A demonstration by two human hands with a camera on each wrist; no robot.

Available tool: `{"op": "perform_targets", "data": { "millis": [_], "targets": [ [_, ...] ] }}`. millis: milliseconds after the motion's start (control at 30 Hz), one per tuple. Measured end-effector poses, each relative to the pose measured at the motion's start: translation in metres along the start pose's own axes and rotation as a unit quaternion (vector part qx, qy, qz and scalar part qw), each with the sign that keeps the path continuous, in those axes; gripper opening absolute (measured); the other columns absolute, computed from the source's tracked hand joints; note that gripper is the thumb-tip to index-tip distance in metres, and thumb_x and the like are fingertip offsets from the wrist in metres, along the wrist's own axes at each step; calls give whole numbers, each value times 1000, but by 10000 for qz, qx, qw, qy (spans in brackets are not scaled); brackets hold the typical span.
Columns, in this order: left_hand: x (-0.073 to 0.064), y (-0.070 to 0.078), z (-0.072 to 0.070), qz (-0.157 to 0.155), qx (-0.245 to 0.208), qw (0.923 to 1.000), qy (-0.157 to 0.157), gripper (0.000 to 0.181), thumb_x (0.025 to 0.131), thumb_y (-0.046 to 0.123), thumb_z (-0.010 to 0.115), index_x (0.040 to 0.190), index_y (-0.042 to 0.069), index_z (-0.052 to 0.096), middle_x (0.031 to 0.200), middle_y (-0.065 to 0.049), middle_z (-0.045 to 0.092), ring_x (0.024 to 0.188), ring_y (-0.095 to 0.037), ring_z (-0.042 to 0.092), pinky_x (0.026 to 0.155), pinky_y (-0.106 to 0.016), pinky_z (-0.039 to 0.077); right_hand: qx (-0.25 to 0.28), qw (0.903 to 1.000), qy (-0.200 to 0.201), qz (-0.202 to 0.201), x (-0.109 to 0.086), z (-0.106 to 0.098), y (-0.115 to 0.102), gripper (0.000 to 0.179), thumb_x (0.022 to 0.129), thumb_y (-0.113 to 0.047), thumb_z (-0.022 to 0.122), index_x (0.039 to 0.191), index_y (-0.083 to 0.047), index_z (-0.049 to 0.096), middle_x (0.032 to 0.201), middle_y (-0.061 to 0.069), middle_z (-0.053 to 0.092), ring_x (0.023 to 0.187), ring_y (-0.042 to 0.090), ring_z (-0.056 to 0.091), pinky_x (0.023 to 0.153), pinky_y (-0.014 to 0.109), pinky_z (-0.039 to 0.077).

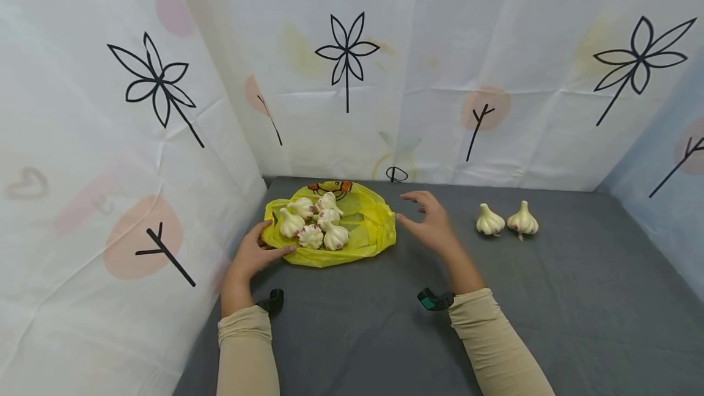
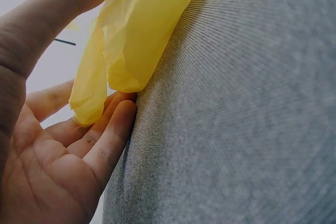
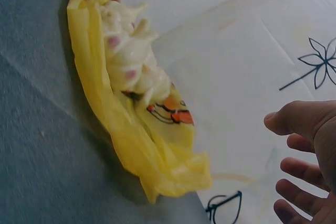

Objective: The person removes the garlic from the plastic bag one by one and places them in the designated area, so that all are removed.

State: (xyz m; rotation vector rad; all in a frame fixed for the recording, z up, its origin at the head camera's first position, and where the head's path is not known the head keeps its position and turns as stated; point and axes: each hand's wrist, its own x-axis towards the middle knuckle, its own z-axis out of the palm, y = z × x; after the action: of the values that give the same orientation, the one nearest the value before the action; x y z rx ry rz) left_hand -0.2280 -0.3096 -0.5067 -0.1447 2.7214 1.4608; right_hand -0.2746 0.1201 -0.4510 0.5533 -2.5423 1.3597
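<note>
A yellow plastic bag (image 1: 379,225) lies spread on the grey table with its mouth open, and several garlic bulbs (image 1: 335,237) are heaped in its left half. My left hand (image 1: 255,260) rests at the bag's left end, thumb on the near rim and fingers at the left edge. The left wrist view shows the thumb and fingers spread apart, touching the yellow plastic (image 2: 142,35). To the right of the bag hovers my right hand (image 1: 431,225), holding nothing, thumb and fingers apart. Bag and right hand (image 3: 310,156) are separate in the right wrist view.
Two more garlic bulbs, a left one (image 1: 489,221) and a right one (image 1: 523,221), stand side by side on the grey tabletop (image 1: 550,298), right of my right hand. White patterned cloth (image 1: 429,127) hangs behind the table and along both sides.
</note>
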Motion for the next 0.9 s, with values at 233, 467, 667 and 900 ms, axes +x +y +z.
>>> {"op": "perform_targets", "data": {
  "millis": [233,467,667,900],
  "targets": [
    [-2,1,0,-117,78,9999,-27,112,87,49,87,169,7,23,169,-26,33,147,-44,46,119,-58,43,246,9991,-233,-236,4,26,-10,44,97,-17,80,137,-4,67,142,18,61,132,41,57,108,63,49],
    [-3,0,0,-36,22,10000,-36,111,88,48,87,169,8,24,169,-24,33,147,-42,47,117,-56,45,278,9965,-683,-382,5,54,-17,43,97,-19,80,135,-6,68,142,16,61,132,43,58,106,63,51],
    [-3,3,0,-7,-7,10000,-14,110,87,47,87,169,8,25,170,-23,32,149,-42,46,119,-56,44,171,9943,-972,-407,5,75,-24,40,97,-18,79,134,-8,69,140,15,63,131,43,59,105,62,52],
    [-5,7,-2,-49,-22,10000,-53,109,89,46,87,169,8,24,170,-23,32,149,-42,46,119,-55,44,205,9905,-1299,-412,9,97,-33,42,96,-17,79,135,-4,69,139,15,63,132,41,59,105,60,51]
  ]
}}
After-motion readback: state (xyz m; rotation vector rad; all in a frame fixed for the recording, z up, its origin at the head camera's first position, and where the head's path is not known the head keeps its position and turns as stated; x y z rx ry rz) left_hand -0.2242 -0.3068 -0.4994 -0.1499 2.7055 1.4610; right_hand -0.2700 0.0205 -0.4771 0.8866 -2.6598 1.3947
